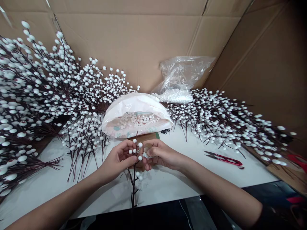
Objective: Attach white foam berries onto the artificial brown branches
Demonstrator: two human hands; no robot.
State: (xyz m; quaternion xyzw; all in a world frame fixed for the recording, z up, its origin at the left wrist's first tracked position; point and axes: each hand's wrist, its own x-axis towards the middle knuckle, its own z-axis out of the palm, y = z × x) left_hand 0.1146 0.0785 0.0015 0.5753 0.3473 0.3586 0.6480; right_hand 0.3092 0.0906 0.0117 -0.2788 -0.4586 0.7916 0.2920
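An artificial berry branch (pixel 133 188) with white berries and a dark brown stem stands upright in front of me, its lower end near the table's front edge. My left hand (pixel 122 156) has its thumb and fingers closed on the upper part of this branch, among the berries. Just right of it, my right hand (pixel 159 154) pinches a small crumpled, whitish-silver piece (pixel 146 154) between thumb and fingers; its kind is unclear. The fingertips of both hands nearly meet at the branch. Behind them, a white plastic bag (pixel 129 103) lies with its mouth towards me, loose white berries (pixel 139 118) inside.
Bundles of white berry branches (pixel 48 76) crowd the left side, with more branches (pixel 216 118) at the right. A clear bag (pixel 182 75) of white berries stands behind. Red-handled thread snips (pixel 224 158) lie on the white table (pixel 177 182). Cardboard walls (pixel 134 41) enclose the back and right.
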